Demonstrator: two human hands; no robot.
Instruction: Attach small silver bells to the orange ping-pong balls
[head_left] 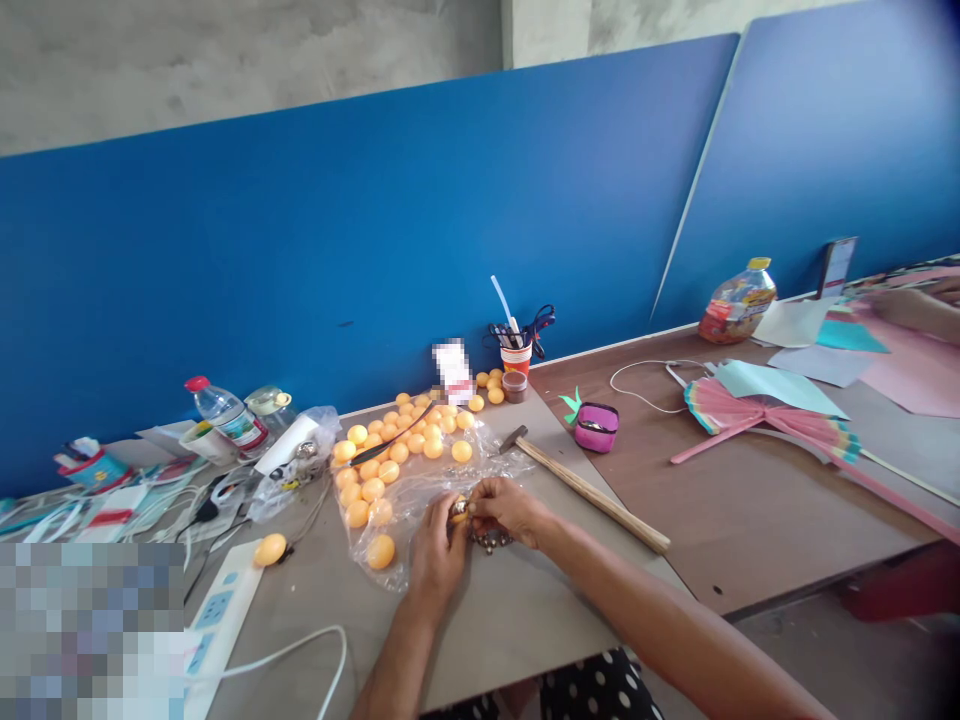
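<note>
My left hand [441,540] is closed around a small orange ball with something shiny and metallic at its top [459,509]. From the right, my right hand [511,508] meets it, thumb and fingers pinched together at the ball's side; whatever lies between those fingertips is too small to make out. Several small dark metallic beads [491,543] lie on the table just below my right hand. Beyond both hands, many orange balls [373,489] rest on and around a clear plastic bag [420,490]. A hammer [592,492] with a wooden handle lies to the right.
A power strip [217,605] and a lone orange ball [270,549] are at left. A pen cup [516,357] and a purple pouch [597,428] stand farther back. Rightward are a pink paper fan [772,420], a juice bottle [739,302] and another person's arm [915,312].
</note>
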